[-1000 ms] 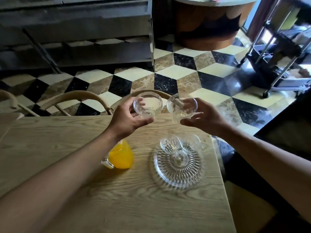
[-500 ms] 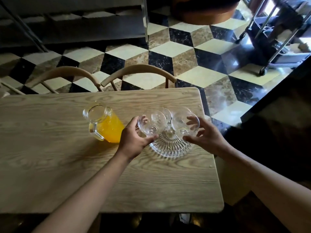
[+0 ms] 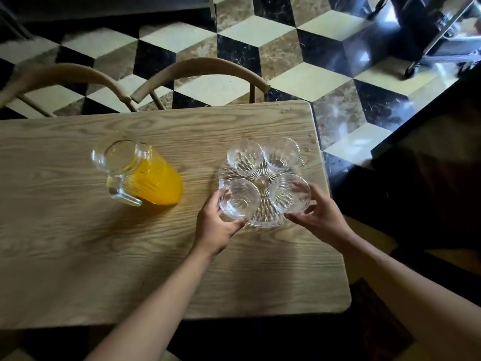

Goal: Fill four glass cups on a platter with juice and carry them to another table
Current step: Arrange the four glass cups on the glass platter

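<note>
While hands (image 3: pixel 217 225) (image 3: pixel 318 216) grip near cups (image 3: pixel 240 198) (image 3: pixel 290 193), platter (image 3: pixel 263 220) near table edge (image 3: pixel 321 162)

Count on the surface (image 3: pixel 78 243): glass cups — 4, all empty: far-left cup (image 3: pixel 244 157), far-right cup (image 3: pixel 281 155), near-left cup (image 3: pixel 240 198), near-right cup (image 3: pixel 290 194). Glass platter (image 3: pixel 263 217) — 1. Juice pitcher (image 3: pixel 140 173) — 1. Hands: 2, left hand (image 3: pixel 217 225) and right hand (image 3: pixel 321 214). Chair backs behind: 2, one (image 3: pixel 200 70), another (image 3: pixel 62 76).
</note>
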Demonstrator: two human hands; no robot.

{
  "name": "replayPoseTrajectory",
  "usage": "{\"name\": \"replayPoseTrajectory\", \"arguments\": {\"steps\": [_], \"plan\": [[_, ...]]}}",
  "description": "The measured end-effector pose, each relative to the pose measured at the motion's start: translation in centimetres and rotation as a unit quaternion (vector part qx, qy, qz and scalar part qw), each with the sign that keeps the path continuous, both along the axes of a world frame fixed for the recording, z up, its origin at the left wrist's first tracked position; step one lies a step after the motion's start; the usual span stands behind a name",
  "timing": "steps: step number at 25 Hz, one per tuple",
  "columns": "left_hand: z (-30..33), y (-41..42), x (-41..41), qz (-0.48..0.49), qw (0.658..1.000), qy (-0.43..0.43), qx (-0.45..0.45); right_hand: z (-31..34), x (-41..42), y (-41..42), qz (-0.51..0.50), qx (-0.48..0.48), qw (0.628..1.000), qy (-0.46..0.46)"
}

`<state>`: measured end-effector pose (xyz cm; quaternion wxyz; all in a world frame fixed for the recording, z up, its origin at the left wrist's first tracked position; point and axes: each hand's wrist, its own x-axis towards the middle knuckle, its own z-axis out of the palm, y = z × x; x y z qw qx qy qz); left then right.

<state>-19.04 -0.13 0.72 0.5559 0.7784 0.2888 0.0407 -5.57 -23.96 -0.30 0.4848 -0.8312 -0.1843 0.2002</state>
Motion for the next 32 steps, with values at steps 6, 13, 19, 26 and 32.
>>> {"name": "replayPoseTrajectory", "arguments": {"steps": [6, 13, 19, 26, 32], "plan": [[-1.3, 0.3, 0.9, 0.000, 1.000, 0.005, -0.018, -1.0, -0.1, 0.1, -0.011, -0.011, 1.000, 0.014], [-1.8, -0.1, 1.9, -0.004, 0.999, 0.010, -0.052, -1.6, 0.1, 0.5, -0.011, -0.016, 1.000, 0.020], [-1.9, -0.3, 2.4, -0.013, 0.998, 0.009, -0.053, -1.7, -0.1, 0.6, -0.017, -0.009, 1.000, 0.021], [-2.3, -0.3, 2.4, -0.008, 0.998, 0.017, -0.058, -2.0, -0.1, 0.4, -0.025, -0.012, 0.999, 0.026], [-2.9, -0.3, 2.2, -0.002, 0.998, 0.021, -0.061, -2.3, -0.2, 0.2, -0.029, -0.006, 0.998, 0.047]]}}
